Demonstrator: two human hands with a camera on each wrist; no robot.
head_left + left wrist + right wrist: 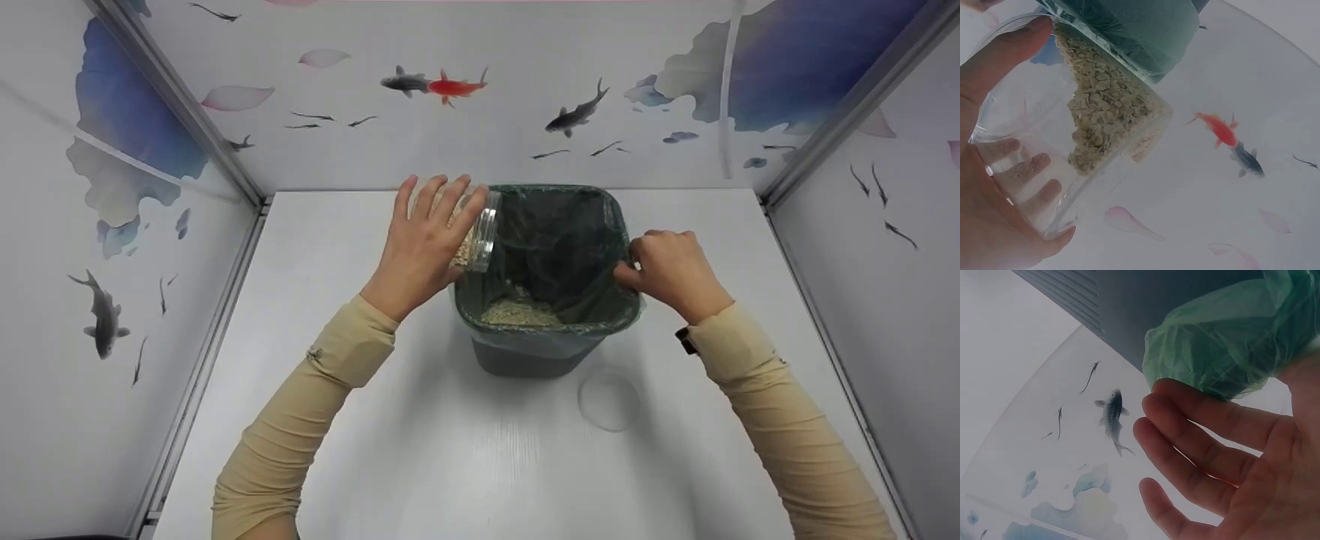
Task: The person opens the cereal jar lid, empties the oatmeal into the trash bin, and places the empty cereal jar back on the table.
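- Left hand [422, 259]: fingers spread round a clear jar [484, 234], thumb along the opposite side.
- Jar: tipped sideways at the bin's left rim, mouth toward the inside; oat flakes [1103, 95] within.
- Right hand [673, 270]: holds the right rim of the bin [525, 361], thumb inside, fingers bent outside against the green liner [1213, 343].
- More flakes at bin bottom.
- Clear disc [609, 401] flat on table [480, 472], near bin's front.

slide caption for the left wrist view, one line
Tipped clear jar of pale flakes in the left hand's grip, beside a green bin liner, before a fish-print wall.
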